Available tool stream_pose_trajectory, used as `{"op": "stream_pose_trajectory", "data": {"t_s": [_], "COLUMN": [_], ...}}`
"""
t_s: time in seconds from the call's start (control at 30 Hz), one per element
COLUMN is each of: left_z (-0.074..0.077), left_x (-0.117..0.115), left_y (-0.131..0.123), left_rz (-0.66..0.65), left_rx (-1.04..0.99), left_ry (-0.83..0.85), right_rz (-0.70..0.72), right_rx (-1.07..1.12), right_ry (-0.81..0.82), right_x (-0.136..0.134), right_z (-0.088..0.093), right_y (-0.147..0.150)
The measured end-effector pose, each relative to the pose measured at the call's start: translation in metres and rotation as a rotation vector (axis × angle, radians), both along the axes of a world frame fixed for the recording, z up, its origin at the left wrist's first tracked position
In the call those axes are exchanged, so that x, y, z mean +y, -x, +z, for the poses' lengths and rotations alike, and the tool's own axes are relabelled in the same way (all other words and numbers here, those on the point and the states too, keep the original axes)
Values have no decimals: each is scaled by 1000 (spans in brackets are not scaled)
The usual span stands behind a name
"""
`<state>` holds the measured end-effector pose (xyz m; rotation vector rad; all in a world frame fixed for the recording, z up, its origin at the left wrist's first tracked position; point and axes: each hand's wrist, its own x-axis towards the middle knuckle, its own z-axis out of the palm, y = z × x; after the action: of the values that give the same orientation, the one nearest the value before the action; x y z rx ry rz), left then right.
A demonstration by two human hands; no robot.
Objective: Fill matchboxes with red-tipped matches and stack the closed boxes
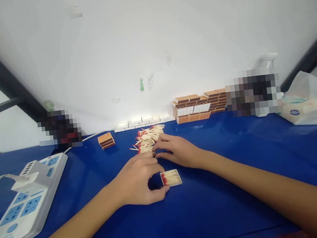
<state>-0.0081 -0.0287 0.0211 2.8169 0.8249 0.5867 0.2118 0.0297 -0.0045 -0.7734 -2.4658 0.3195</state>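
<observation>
A small white matchbox tray point(177, 181) filled with red-headed matches lies on the blue table. My left hand point(139, 180) grips the tray's left end between thumb and index finger, its other fingers reaching toward the match pile. Just beyond is a heap of loose matches point(149, 137), most red heads facing left. My right hand point(182, 150) is at the heap's near right edge, fingers curled and close to the left hand's fingertips. Something small and dark shows at its fingertips, too small to make out.
Along the wall stand white trays point(144, 121) in a row and stacked orange-brown matchboxes point(194, 117). Another small matchbox stack point(106, 141) sits left of the heap. A power strip point(27, 202) with cables lies at left, a tissue pack point(303, 108) at right.
</observation>
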Motion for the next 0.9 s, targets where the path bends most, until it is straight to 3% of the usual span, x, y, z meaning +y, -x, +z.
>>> {"op": "stream_pose_trajectory", "data": {"t_s": [0.4,0.7,0.9], "left_z": [-14,-16,-15], "left_x": [-35,-32,-31], "left_y": [-18,-15,-14], "left_rz": [-125,-112,-110], "left_rx": [-40,-12,19], "left_ry": [-63,-71,-79], "right_rz": [101,82,71], "right_rx": [-49,-105,-43], "right_ry": [18,3,40], "right_x": [-14,-16,-15], "right_z": [-2,-5,-1], "right_y": [26,35,22]}}
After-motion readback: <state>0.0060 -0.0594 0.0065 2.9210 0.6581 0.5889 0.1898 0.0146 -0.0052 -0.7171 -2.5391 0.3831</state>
